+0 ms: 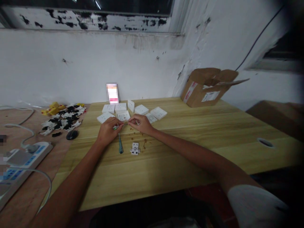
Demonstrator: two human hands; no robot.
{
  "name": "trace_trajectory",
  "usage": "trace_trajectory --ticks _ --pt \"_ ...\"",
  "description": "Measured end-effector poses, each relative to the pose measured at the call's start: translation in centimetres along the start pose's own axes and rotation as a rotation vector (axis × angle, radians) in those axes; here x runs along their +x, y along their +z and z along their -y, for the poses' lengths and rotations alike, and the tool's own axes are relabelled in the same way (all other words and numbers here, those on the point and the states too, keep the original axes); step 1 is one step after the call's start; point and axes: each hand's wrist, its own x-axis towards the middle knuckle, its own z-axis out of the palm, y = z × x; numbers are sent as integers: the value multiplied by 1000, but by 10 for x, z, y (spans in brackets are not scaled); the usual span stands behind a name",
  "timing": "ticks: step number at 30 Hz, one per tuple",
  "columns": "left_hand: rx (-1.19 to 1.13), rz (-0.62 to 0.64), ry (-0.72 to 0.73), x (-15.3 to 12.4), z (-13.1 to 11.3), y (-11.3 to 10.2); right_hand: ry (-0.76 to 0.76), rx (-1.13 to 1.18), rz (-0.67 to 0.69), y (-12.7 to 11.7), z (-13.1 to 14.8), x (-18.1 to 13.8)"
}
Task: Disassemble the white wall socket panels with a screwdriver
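My left hand (pixel 108 129) and my right hand (pixel 142 123) meet over the table, fingertips almost touching. Both are closed in a pinch around something small and thin, too small to name. A bit of green and white shows under the left fingers. Just behind them lie several white wall socket plates (pixel 158 113), one with its back up. A screwdriver (pixel 121 146) with a teal handle points away from me below the left hand. Nearer to me sits a white socket insert (pixel 135 148) with dark slots, and small brass pieces (pixel 144 144) are scattered beside it.
A lit phone (pixel 112 93) leans against the wall. At the back right stands an open cardboard box (pixel 206 87). Left of the wooden table (pixel 180 171) are a black mouse (pixel 72 135), black and white parts (pixel 65 118), yellow pieces (pixel 54 108) and a power strip (pixel 26 167).
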Motion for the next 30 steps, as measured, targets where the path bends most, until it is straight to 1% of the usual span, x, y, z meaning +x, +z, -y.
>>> trace_trajectory --ticks 4,8,10,14,15,18,20,21,23,30 --pt "0 6 -16 1 -4 -1 8 -14 -16 1 -2 0" --pt "32 3 -73 1 -4 -2 -13 4 47 1 2 -2" --pt "37 25 -103 1 -1 -3 -5 6 67 0 5 -2" --pt "44 208 -23 1 4 -5 58 -20 35 -8 7 5" --pt "61 238 6 1 4 -5 70 -33 62 -11 6 8" --pt "122 309 71 2 5 -3 29 -120 299 -22 3 17" --pt "145 353 92 2 7 -2 5 -184 419 -27 1 19" --pt "153 366 96 2 7 -1 5 -211 457 -28 0 19" --pt "167 371 89 3 9 0 16 -246 495 -28 0 17" --pt "183 363 71 3 7 -2 -22 -233 496 -24 5 16"
